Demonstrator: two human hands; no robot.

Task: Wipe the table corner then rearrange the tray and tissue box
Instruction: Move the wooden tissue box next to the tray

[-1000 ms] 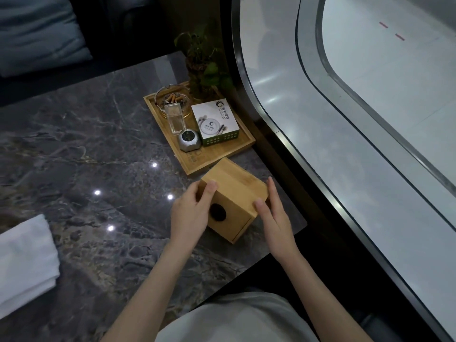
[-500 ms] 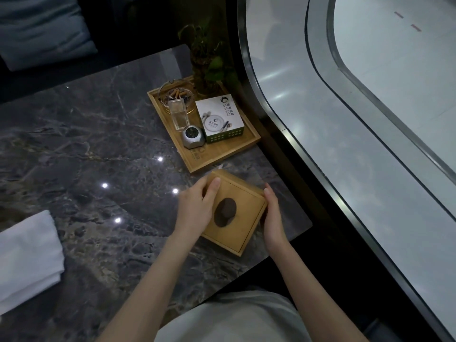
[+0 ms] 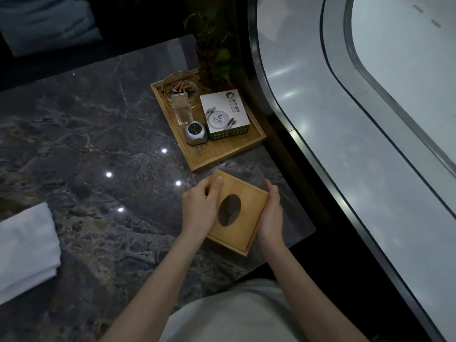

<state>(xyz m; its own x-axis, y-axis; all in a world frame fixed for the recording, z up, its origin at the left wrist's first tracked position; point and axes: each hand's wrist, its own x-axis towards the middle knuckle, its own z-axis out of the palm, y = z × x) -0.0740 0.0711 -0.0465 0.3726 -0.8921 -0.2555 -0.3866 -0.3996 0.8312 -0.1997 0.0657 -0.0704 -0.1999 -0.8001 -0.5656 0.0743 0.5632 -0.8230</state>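
Note:
The square wooden tissue box (image 3: pixel 243 233) stands on the dark marble table (image 3: pixel 86 144) near its right front corner, its oval opening facing up. My left hand (image 3: pixel 201 209) grips its left side with the thumb on the top. My right hand (image 3: pixel 271 214) presses flat against its right side. Just beyond the box lies the wooden tray (image 3: pixel 222 153), set at a slant. It carries a glass ashtray with cigarette butts (image 3: pixel 181 86), a clear holder (image 3: pixel 182 112), a small silver device (image 3: pixel 196 134) and a white printed carton (image 3: pixel 224 113).
A folded white cloth (image 3: pixel 24 248) lies at the table's left front. A potted plant (image 3: pixel 212 53) stands at the tray's far right corner. A curved glass railing (image 3: pixel 296 134) runs close along the table's right edge. A blue cushion (image 3: pixel 47 23) sits beyond the table.
The tissue box was tipped on its side with the opening towards me; both hands have turned it upright and set it flat on the table, opening up.

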